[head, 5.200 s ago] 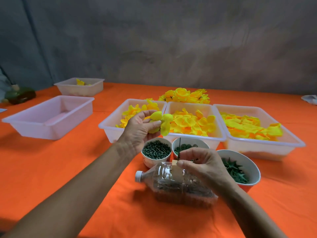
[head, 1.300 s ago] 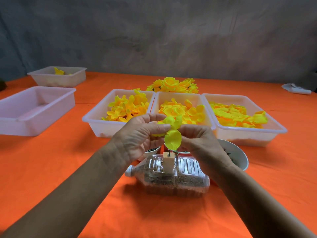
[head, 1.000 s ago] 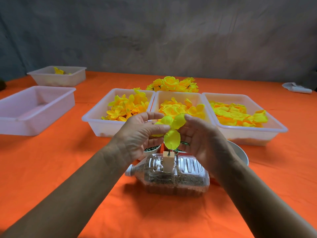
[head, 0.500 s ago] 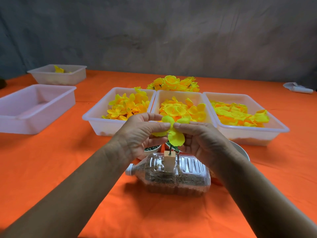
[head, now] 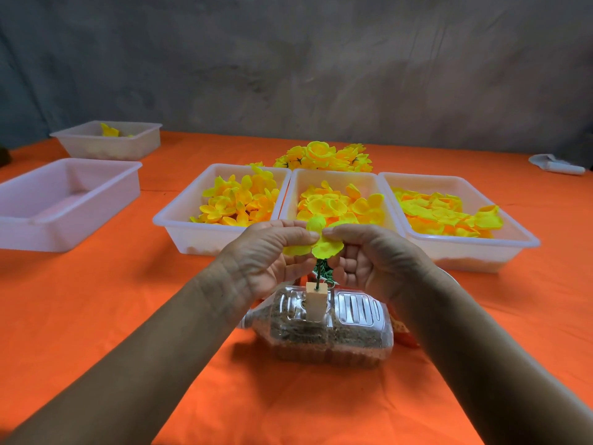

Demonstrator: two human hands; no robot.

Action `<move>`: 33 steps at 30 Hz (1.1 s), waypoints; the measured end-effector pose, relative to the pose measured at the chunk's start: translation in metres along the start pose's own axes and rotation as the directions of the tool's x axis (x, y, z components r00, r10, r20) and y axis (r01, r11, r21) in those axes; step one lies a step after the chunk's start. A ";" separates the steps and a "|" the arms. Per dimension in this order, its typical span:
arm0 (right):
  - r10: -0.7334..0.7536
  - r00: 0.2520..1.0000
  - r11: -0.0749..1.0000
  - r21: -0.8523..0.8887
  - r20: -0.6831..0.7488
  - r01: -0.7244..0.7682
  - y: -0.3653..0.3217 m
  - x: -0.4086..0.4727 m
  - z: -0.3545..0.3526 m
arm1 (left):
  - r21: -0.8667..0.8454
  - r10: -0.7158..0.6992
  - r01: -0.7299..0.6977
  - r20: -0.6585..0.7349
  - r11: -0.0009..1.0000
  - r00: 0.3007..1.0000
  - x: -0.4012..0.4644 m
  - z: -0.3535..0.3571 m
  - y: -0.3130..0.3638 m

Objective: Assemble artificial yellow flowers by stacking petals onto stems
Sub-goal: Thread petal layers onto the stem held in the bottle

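While both hands [head: 324,252] pinch petal [head: 325,247] on stem [head: 318,273], trays [head: 224,234] seemingly near beyond.

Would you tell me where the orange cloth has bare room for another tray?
Bare cloth lies between the empty tray and the left petal tray, and near the bottom left corner. It is crowded around the bottle and both hands.
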State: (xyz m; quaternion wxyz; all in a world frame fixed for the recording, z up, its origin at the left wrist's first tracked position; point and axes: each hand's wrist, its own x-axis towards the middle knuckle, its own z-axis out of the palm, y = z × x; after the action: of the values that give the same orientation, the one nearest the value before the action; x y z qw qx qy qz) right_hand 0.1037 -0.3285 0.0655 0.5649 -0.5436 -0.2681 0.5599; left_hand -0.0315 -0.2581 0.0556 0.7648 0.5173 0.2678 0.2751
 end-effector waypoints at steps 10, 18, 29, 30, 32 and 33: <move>0.026 0.999 0.999 0.039 0.024 -0.027 0.002 0.000 -0.002 | 0.031 0.036 -0.037 0.019 0.999 0.999 0.001 -0.003 -0.004; 0.030 0.999 0.999 -0.020 0.035 -0.029 -0.001 0.001 -0.001 | -0.008 0.008 -0.008 0.060 1.000 0.998 0.005 -0.004 -0.005; 0.032 0.995 0.999 -0.034 0.095 -0.028 0.001 -0.002 -0.004 | 0.005 0.020 -0.021 0.138 1.000 0.990 0.007 -0.008 -0.008; 0.031 0.994 0.999 -0.033 0.102 -0.028 0.001 -0.002 -0.004 | 0.008 0.023 -0.025 0.143 1.000 0.990 0.007 -0.008 -0.008; 0.025 0.993 0.999 -0.026 0.114 -0.022 0.001 -0.002 -0.005 | 0.011 0.028 -0.030 0.141 0.999 0.990 0.008 -0.007 -0.007; 0.021 0.993 1.000 -0.023 0.118 -0.019 0.001 -0.002 -0.005 | 0.008 0.025 -0.027 0.139 1.000 0.990 0.008 -0.006 -0.007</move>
State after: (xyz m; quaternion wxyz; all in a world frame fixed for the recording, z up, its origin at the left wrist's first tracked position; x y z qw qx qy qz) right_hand 0.1075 -0.3319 0.0638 0.5365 -0.5181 -0.3019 0.5938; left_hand -0.0295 -0.2509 0.0456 0.7755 0.5424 0.2084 0.2471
